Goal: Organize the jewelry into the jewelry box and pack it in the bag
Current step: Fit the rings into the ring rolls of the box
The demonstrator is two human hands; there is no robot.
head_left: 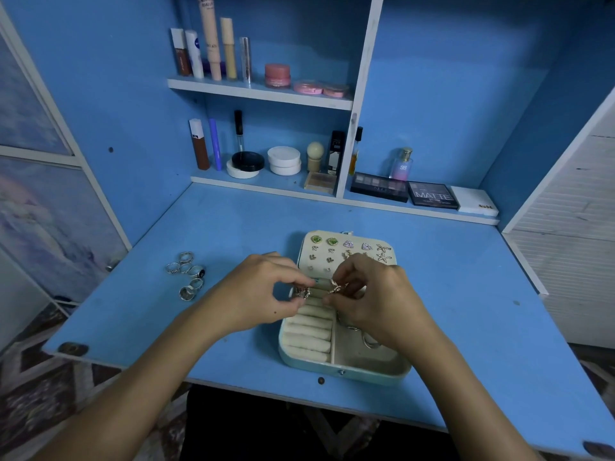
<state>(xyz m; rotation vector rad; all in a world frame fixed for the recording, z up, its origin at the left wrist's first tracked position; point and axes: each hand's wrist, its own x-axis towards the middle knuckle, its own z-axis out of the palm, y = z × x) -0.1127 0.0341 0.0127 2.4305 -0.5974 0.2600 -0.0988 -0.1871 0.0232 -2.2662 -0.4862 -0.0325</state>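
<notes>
An open cream jewelry box [342, 367] lies on the blue desk [233, 227]. Its raised lid [349, 252] carries several pairs of stud earrings. Padded ring rolls [309, 334] fill the box's left half. My left hand [263, 294] pinches a small sparkly piece of jewelry [302, 292] over the top of the rolls. My right hand [376, 301] pinches a gold-toned ring [335, 287] just beside it. Silver hoops [369, 341] lie in the box's right compartment, partly under my right wrist. Several silver rings [187, 276] lie loose on the desk to the left.
Shelves at the back hold cosmetics tubes [213, 44], jars [278, 74], compacts [284, 159], a perfume bottle [402, 164] and eyeshadow palettes [432, 194]. A white slatted panel [572, 261] stands at the right. The desk's front edge is near my body.
</notes>
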